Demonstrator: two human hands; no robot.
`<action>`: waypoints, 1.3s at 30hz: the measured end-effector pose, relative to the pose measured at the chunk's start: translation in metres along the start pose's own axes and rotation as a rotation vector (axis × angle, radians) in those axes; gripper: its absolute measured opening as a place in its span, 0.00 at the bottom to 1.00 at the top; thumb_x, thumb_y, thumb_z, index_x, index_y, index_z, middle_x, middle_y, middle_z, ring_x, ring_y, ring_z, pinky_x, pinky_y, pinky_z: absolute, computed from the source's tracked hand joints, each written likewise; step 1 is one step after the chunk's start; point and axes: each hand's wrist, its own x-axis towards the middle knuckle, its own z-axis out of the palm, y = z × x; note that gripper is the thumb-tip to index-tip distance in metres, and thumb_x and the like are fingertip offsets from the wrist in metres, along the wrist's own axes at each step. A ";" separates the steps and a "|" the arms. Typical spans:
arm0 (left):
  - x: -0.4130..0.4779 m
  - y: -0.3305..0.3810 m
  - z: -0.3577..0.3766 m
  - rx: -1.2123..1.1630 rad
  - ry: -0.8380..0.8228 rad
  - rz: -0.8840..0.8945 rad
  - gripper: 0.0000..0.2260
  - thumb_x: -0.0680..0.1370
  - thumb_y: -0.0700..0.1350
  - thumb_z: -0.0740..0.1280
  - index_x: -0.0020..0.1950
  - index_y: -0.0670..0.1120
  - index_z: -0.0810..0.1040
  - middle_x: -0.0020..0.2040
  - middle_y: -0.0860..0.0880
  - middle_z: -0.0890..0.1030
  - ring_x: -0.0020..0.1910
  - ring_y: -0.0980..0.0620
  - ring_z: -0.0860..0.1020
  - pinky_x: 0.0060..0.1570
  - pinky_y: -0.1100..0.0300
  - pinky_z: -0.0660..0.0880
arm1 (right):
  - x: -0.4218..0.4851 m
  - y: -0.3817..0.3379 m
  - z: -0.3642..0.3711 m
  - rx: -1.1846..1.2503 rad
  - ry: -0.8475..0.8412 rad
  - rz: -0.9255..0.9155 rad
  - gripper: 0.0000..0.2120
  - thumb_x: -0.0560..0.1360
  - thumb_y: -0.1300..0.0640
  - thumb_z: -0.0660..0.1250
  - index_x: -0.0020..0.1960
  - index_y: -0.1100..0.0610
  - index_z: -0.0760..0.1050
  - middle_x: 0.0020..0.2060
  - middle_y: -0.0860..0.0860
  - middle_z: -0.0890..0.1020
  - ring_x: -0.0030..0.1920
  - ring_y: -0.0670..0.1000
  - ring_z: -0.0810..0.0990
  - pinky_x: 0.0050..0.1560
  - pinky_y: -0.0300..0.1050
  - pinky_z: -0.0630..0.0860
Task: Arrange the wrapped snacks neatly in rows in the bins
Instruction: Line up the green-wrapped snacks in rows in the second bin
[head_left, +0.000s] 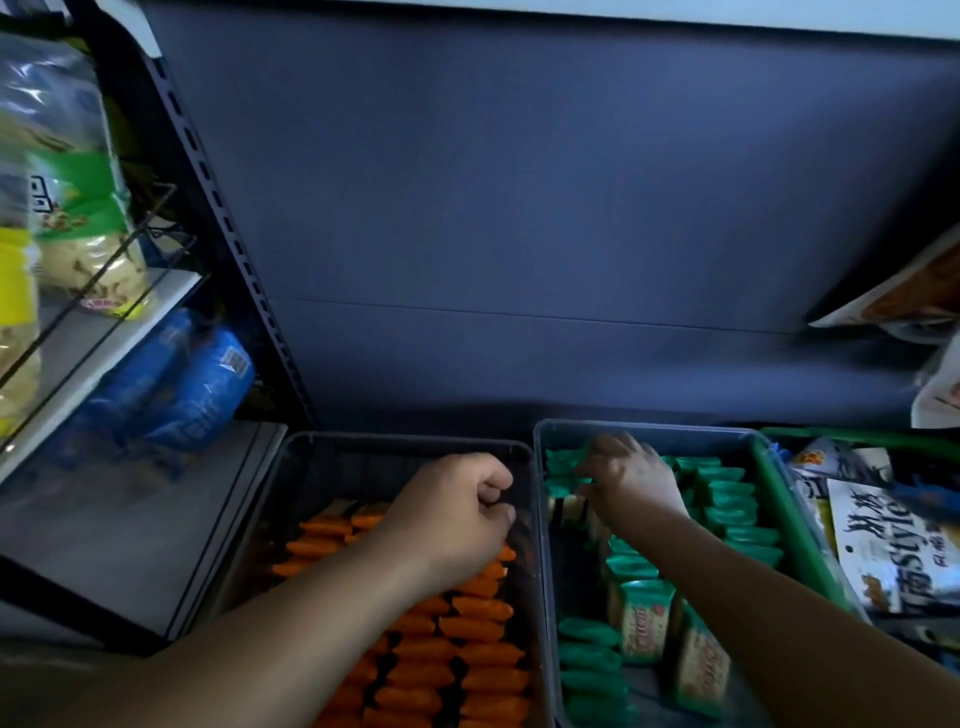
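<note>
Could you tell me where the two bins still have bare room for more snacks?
The left bin is bare at its far end, beyond the orange packs and the left hand. The right bin has a bare strip along its left wall; elsewhere green packs crowd it.

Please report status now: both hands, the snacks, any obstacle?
Left hand curled over orange snacks. Right hand among green snacks, grip unclear. No obstacle seen.
</note>
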 end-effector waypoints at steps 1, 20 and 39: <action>-0.001 0.001 -0.001 0.005 0.008 0.010 0.13 0.81 0.47 0.70 0.66 0.52 0.79 0.59 0.54 0.79 0.55 0.58 0.78 0.58 0.63 0.76 | -0.001 0.000 0.001 -0.007 0.031 -0.021 0.14 0.56 0.52 0.86 0.37 0.48 0.85 0.39 0.49 0.80 0.43 0.58 0.83 0.40 0.51 0.80; -0.082 0.055 -0.032 -0.333 0.130 0.233 0.14 0.79 0.50 0.74 0.64 0.52 0.82 0.54 0.54 0.85 0.52 0.59 0.83 0.56 0.54 0.81 | -0.110 -0.091 -0.214 1.019 -0.049 0.243 0.13 0.72 0.66 0.78 0.50 0.50 0.84 0.40 0.49 0.88 0.40 0.47 0.86 0.47 0.44 0.82; -0.094 0.087 -0.019 -0.463 0.022 0.304 0.08 0.83 0.52 0.68 0.49 0.51 0.84 0.38 0.39 0.80 0.35 0.43 0.76 0.37 0.56 0.70 | -0.142 -0.077 -0.216 1.454 0.014 0.399 0.10 0.66 0.55 0.78 0.47 0.56 0.85 0.43 0.67 0.81 0.43 0.59 0.81 0.53 0.60 0.79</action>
